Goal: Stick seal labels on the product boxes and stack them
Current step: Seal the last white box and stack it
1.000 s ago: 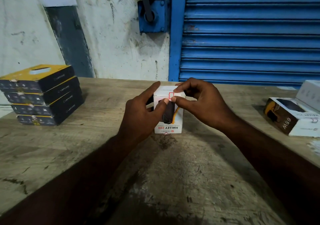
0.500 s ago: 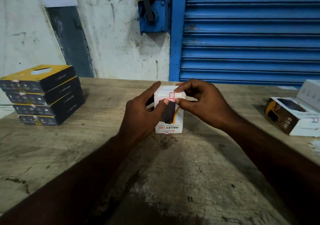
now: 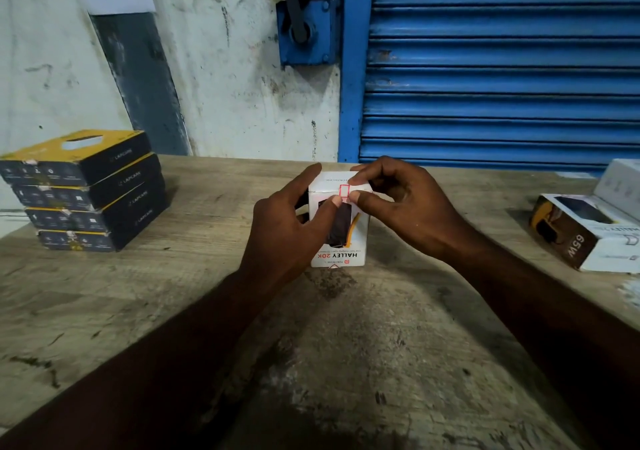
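Note:
A white "HALLEY 20K" product box stands on end on the wooden table, its print upside down to me. A small red-outlined seal label lies over the box's top front edge. My left hand grips the box from the left, thumb on the front just under the label, index finger on the top. My right hand pinches the box's upper right corner beside the label, index on top and thumb on the front.
A stack of several black-and-yellow boxes stands at the table's left edge. White product boxes, one marked 65W, lie at the right edge. A blue roller shutter and a white wall rise behind the table.
Both hands stay on the box. My left thumb has crept up slightly toward the label's lower end; the box itself has not moved.

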Demonstrator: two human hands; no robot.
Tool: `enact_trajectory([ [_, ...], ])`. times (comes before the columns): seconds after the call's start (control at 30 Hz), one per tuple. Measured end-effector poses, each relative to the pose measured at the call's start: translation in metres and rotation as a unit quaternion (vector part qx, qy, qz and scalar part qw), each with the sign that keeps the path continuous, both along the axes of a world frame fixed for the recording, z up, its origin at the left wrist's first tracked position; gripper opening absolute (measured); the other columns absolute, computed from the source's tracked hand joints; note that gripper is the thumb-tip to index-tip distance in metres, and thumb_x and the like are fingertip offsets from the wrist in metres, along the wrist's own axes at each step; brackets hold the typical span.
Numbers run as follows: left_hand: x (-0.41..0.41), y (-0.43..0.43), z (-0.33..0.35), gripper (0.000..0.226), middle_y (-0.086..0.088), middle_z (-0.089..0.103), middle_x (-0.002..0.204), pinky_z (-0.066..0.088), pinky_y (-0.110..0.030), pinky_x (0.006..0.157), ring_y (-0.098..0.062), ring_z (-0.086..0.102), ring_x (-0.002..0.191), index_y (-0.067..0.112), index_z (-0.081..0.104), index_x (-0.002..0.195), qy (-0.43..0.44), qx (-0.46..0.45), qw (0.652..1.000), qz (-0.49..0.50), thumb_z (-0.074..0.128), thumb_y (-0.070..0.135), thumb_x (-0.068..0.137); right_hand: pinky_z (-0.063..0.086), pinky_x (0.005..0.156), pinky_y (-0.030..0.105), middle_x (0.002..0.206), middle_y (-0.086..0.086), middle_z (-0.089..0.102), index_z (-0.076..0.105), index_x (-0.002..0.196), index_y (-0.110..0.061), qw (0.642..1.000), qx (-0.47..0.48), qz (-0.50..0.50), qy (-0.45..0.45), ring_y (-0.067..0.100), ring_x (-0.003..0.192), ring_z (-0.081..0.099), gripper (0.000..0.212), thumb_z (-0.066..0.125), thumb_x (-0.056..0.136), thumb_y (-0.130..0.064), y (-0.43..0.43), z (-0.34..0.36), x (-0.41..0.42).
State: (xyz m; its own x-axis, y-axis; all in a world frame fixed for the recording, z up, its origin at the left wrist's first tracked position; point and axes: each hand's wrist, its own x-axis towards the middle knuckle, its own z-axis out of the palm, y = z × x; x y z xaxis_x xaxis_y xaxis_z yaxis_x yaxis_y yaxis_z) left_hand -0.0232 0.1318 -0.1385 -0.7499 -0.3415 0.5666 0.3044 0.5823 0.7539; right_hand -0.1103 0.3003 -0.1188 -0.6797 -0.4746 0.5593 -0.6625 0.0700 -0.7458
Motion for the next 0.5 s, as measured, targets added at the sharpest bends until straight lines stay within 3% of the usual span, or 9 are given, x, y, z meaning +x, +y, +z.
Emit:
enact_trajectory([
  [0.2,0.0017,-0.0045,-0.0023,0.055,0.007,0.062,0.129,0.046,-0.001,0.082,0.012,0.06,0.098,0.022,0.049,0.147,-0.004,0.01,1.0,-0.025,0.066,0.018,0.095,0.057,0.098,0.039,0.11,-0.003,0.073,0.072,0.1,-0.01,1.0,-0.011,-0.008,-0.002,0.01,0.106,0.07,0.023,0.083,0.081,-0.018,-0.0026,-0.0008,0.0024],
  [0.33,0.001,-0.006,-0.0037,0.056,0.015,0.057,0.121,0.045,0.0,0.082,0.027,0.055,0.095,0.022,0.048,0.148,-0.005,0.011,0.999,-0.035,0.066,0.015,0.095,0.056,0.1,0.04,0.113,-0.001,0.073,0.072,0.102,-0.009,1.0,-0.004,-0.002,-0.017,0.012,0.108,0.07,0.022,0.082,0.083,-0.011,-0.0005,-0.0001,0.0009],
  [0.5,0.0001,-0.0075,-0.0051,0.055,0.013,0.058,0.122,0.046,-0.002,0.085,0.018,0.058,0.103,0.022,0.049,0.147,0.005,0.004,0.999,-0.032,0.066,0.016,0.095,0.056,0.098,0.039,0.109,-0.004,0.074,0.072,0.099,-0.011,1.0,-0.012,-0.016,-0.01,0.01,0.106,0.07,0.022,0.083,0.082,-0.02,-0.003,0.0002,0.0043],
])
